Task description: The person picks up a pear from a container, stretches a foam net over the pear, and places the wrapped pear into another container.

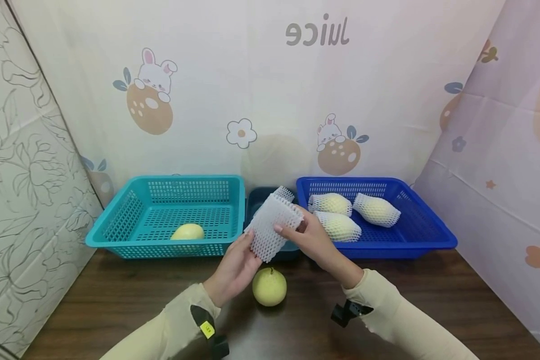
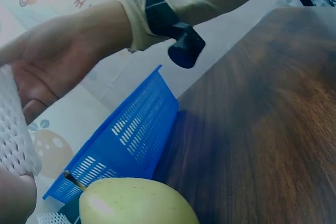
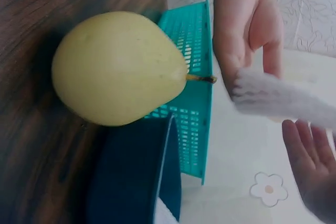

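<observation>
Here, left hand and right hand pinch foam netting (white, flattened) near a pear.

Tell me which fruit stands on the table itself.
The bare pear, stem up. The other bare fruit sits in the teal basket; the three netted fruits lie in the blue basket.

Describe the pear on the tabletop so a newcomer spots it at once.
Start at the dark brown wooden table, in front of the turquoise plastic basket and blue plastic basket. Below the white foam-net sleeve held by the left hand and right hand sits a round yellow-green pear with a stem. Only it rests on the wood; other pale yellow fruits lie in baskets.
</observation>
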Motion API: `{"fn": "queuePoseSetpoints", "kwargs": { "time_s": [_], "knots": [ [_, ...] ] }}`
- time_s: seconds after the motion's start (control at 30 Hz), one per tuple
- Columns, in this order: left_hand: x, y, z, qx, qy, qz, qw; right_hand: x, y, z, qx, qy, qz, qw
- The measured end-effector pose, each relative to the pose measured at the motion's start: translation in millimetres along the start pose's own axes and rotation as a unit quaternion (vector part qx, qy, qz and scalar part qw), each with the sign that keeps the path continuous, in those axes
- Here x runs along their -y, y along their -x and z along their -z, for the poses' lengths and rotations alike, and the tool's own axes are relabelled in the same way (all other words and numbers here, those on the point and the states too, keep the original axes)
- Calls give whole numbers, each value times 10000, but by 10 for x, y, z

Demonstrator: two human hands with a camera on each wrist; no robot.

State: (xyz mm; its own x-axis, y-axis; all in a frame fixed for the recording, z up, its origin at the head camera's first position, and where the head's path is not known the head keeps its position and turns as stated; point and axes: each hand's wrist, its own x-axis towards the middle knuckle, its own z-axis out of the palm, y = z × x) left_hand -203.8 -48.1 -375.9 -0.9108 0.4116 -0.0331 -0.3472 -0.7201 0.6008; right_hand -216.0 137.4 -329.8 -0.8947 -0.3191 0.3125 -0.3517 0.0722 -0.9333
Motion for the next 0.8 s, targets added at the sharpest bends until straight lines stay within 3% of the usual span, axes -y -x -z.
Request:
{"fn": "queuePoseSetpoints", "kwargs": {
  "time_s": [0.17,0.33,0.47,0.63,0.7,0.8],
  "knots": [
    [-73,14,10,-10,108,-12,9999,-50,41,52,354,-1204,-138,9920],
    [-135,37,-8,261,22,127,9996,-91,62,15,386,-1427,-1084,9831],
    [-139,59,-34,646,-83,472,9968,-116,105,-51,938,-1698,-1883,9628],
    [-117,81,-41,873,-221,691,9935,-104,158,-134,1528,-2287,-2309,9333],
    [-111,86,-36,867,-330,655,9935,-88,172,-156,1466,-2364,-2377,9307],
    [-109,87,-22,807,-520,575,9937,-70,180,-172,1210,-2301,-2333,9370]
  ]
}}
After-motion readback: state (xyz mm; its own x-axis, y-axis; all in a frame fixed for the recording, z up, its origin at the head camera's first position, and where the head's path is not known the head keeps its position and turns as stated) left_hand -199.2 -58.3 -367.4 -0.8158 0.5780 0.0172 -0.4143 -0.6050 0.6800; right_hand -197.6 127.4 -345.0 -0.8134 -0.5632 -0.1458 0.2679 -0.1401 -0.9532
